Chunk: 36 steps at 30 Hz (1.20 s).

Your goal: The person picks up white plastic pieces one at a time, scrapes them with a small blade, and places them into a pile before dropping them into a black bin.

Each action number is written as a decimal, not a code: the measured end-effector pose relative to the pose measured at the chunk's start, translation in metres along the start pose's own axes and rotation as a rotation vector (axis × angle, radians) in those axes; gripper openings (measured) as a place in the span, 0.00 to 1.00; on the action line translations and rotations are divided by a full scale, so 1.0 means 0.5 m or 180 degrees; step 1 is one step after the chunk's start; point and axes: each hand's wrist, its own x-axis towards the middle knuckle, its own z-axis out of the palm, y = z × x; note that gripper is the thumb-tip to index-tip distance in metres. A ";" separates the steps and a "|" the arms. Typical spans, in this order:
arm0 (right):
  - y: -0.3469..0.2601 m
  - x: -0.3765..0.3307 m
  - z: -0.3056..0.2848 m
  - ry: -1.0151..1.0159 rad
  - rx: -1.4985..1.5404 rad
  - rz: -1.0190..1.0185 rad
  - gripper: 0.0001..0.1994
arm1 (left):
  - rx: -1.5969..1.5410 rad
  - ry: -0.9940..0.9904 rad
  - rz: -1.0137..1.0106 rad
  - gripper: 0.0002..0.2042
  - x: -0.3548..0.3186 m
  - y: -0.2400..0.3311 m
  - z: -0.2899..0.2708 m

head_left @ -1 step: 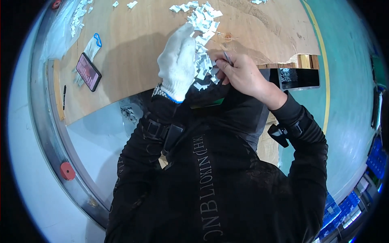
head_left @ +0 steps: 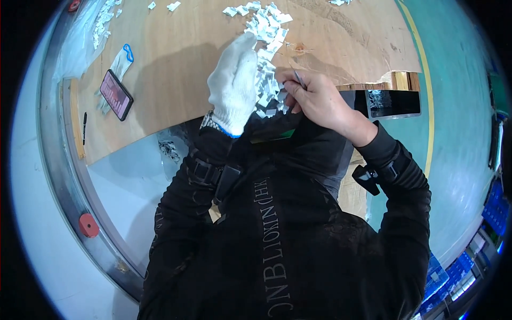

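Observation:
A heap of small white rectangular pieces point(head_left: 265, 24) spreads over the wooden tabletop point(head_left: 181, 64) and runs down to its near edge. My left hand point(head_left: 233, 85), in a white knitted glove, lies along the left side of the heap. Its fingers are stretched out and hold nothing that I can see. On the other side, my bare right hand point(head_left: 322, 98) is closed, with thumb and fingers pinched round a slim metal tool point(head_left: 300, 80). Most of that tool is hidden in the hand. White pieces lie by its fingertips, and the fingers hide some of them.
On the left of the table, a phone point(head_left: 116, 95) rests partly over a spare glove point(head_left: 121, 63). A black pen point(head_left: 85, 128) lies near the left edge. At the far left is a clear plastic bag point(head_left: 85, 45). Right of the table is a dark tray point(head_left: 394, 103).
A few white pieces at the near end of the heap have shifted slightly. Both hands stay almost where they were.

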 end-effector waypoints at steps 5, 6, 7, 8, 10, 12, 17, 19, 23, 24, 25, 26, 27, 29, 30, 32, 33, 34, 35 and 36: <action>0.010 -0.023 -0.004 -0.0317 0.0051 -0.0070 0.13 | -0.0707 -0.0100 -0.0665 0.14 -0.027 0.024 0.002; 0.015 -0.026 -0.005 -0.0346 0.0070 -0.0121 0.13 | -0.0415 -0.0100 -0.0551 0.15 -0.028 0.021 0.001; 0.018 -0.029 -0.006 -0.0343 0.0059 -0.0123 0.13 | -0.0125 -0.0097 -0.0437 0.16 -0.029 0.018 -0.001; 0.020 -0.033 -0.007 -0.0330 0.0164 -0.0127 0.13 | 0.0165 -0.0081 -0.0319 0.17 -0.030 0.015 -0.004; 0.023 -0.037 -0.012 -0.0307 0.0373 -0.0137 0.13 | 0.0621 -0.0108 0.0082 0.17 -0.025 0.002 -0.015; 0.030 -0.036 -0.019 -0.0369 0.0390 -0.0069 0.13 | 0.1557 -0.0188 0.0864 0.17 -0.019 -0.008 -0.025; 0.026 0.002 -0.056 -0.0054 0.0553 0.0051 0.13 | 0.0198 0.0039 -0.0025 0.17 -0.021 0.002 -0.016; 0.022 0.046 -0.079 0.0164 0.0601 0.0034 0.13 | 0.0078 0.0392 -0.0118 0.17 -0.003 0.010 -0.013; 0.013 0.191 -0.129 0.1182 -0.1273 -0.1021 0.14 | 0.1298 0.0367 0.0064 0.19 0.089 -0.019 -0.008; 0.012 0.218 -0.134 0.1363 -0.1736 -0.1248 0.15 | 0.1938 0.0278 0.0164 0.20 0.123 -0.032 -0.004; -0.001 0.248 -0.131 0.1368 -0.1748 -0.1289 0.15 | 0.1938 0.0309 0.0194 0.20 0.156 -0.052 -0.010; -0.015 0.278 -0.126 0.1278 -0.1929 -0.1265 0.15 | 0.2311 0.0094 0.0489 0.20 0.193 -0.074 -0.014; -0.015 0.304 -0.118 0.1164 -0.2090 -0.1212 0.16 | 0.2694 -0.0141 0.0746 0.21 0.218 -0.108 -0.018; -0.020 0.307 -0.110 0.1045 -0.2253 -0.1163 0.16 | 0.3074 -0.0377 0.1000 0.22 0.225 -0.119 -0.019; -0.028 0.291 -0.101 0.0918 -0.2278 -0.1117 0.16 | 0.3001 -0.0694 0.0999 0.23 0.222 -0.110 -0.018; -0.041 0.254 -0.078 0.0655 -0.2328 -0.1028 0.16 | 0.2837 -0.1319 0.0981 0.23 0.207 -0.092 -0.022; -0.038 0.237 -0.073 0.0661 -0.2339 -0.1030 0.16 | 0.2829 -0.1312 0.0991 0.23 0.196 -0.084 -0.022; -0.033 0.219 -0.067 0.0687 -0.2307 -0.1058 0.16 | 0.2816 -0.1311 0.1044 0.22 0.178 -0.076 -0.023; -0.023 0.201 -0.057 0.0708 -0.2262 -0.1075 0.16 | 0.2805 -0.1322 0.1087 0.22 0.155 -0.069 -0.027; -0.015 0.188 -0.052 0.0728 -0.2216 -0.1092 0.15 | 0.2794 -0.1334 0.1127 0.21 0.136 -0.062 -0.030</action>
